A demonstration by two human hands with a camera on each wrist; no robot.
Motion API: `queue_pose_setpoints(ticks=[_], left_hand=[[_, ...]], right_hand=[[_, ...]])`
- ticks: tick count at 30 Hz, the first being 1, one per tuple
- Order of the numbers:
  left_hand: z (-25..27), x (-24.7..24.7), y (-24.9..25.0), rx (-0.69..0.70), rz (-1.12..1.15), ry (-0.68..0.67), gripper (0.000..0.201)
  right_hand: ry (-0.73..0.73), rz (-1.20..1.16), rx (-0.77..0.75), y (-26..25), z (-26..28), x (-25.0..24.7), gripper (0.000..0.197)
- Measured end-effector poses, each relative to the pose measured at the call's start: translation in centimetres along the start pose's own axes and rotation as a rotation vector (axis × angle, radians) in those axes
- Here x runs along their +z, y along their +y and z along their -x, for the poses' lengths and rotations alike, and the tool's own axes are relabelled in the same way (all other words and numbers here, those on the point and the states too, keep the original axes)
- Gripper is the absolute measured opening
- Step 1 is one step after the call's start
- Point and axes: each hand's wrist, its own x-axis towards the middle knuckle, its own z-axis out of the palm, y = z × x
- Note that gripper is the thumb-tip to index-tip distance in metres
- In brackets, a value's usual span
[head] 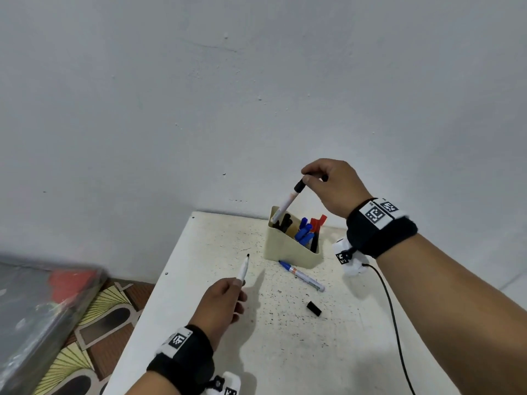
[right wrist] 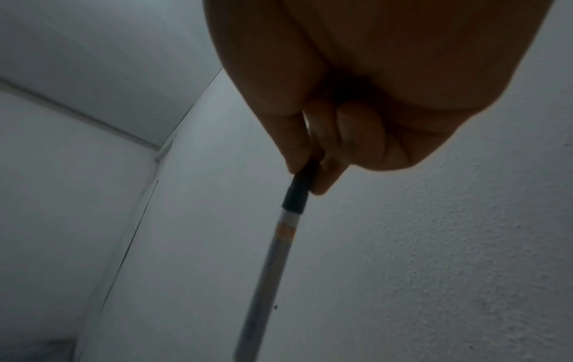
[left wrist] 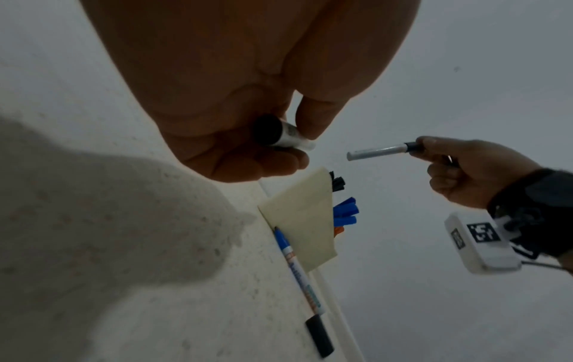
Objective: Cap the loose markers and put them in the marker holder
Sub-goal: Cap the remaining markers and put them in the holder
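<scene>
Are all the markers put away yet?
Not yet. Many capped markers stand in the holder. The right hand lowers a capped black marker in. The left hand holds an uncapped marker. A blue marker and black cap remain on the table.

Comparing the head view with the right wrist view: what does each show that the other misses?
Head only: the table, the marker holder, a loose blue marker, a loose black cap, and the left hand holding an uncapped marker.
Right wrist only: a ceiling corner.
Both: the right hand pinching the capped marker by its black cap, and the wall.
</scene>
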Motion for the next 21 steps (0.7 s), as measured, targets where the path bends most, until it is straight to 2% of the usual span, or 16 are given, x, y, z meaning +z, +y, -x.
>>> queue_pose_setpoints(ticks=[5, 10, 14, 17, 21], left_hand=[[0.4, 0.0, -2.0, -0.059, -0.054, 0.000, 0.024], [0.0, -0.5, -3.2, -0.074, -0.066, -0.016, 0.026], [-0.1, -0.9, -3.4, -0.076, -0.056, -0.038, 0.027], [-0.3, -1.0, -3.8, -0.075, -0.048, -0.040, 0.028], [-0.3, -0.8, -3.9, -0.090, 0.003, -0.042, 0.023]], right_hand=[[0.003, 0.175, 0.022, 0.5, -1.1, 3.7, 0.019], [-0.148, 0.334, 0.078, 2.0, -2.0, 7.1, 0.023], [-0.229, 0.368, 0.139, 3.4, -1.9, 8.1, 0.023], [-0.264, 0.421, 0.090, 3.6, -1.3, 7.7, 0.024], [-0.438, 0.598, 0.004, 2.9, 0.4, 8.1, 0.016]])
